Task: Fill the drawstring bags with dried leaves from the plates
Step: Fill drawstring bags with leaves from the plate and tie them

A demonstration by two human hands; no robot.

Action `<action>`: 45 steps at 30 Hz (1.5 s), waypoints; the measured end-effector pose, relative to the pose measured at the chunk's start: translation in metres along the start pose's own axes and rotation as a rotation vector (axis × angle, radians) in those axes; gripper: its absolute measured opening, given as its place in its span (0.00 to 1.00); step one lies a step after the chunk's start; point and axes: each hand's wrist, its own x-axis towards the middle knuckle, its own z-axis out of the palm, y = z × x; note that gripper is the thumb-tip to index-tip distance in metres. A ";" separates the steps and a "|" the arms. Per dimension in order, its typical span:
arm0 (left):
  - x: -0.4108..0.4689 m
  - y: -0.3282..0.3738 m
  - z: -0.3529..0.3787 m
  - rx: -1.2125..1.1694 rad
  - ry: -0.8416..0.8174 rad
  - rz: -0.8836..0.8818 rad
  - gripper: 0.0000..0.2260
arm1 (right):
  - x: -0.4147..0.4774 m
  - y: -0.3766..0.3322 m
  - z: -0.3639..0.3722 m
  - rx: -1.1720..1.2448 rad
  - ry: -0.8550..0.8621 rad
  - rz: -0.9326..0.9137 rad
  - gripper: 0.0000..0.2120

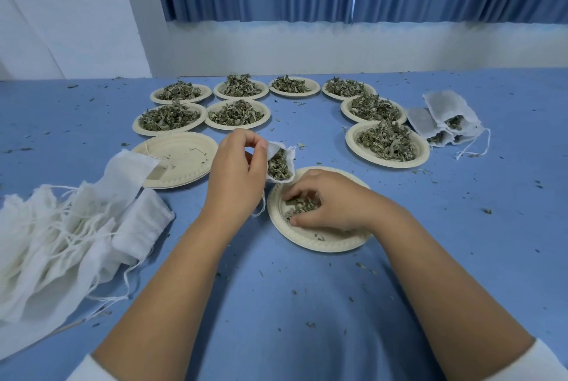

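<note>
Now the left hand is pinching the bag open, tilted above the plate, while the right hand is curling round the last leaves. Crumbs could be spilling past the narrow mouth onto the table.

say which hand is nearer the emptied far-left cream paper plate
Left. The left hand is right beside the emptied cream paper plate; the right hand is farther right, on another plate.

Eight plates heaped with leaves; two nearly bare plates; three filled bags; one part-filled bag; empty bags uncountable.
</note>
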 end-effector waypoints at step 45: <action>-0.009 0.015 0.013 -0.075 -0.067 -0.014 0.03 | 0.009 -0.027 -0.003 0.858 0.559 0.265 0.04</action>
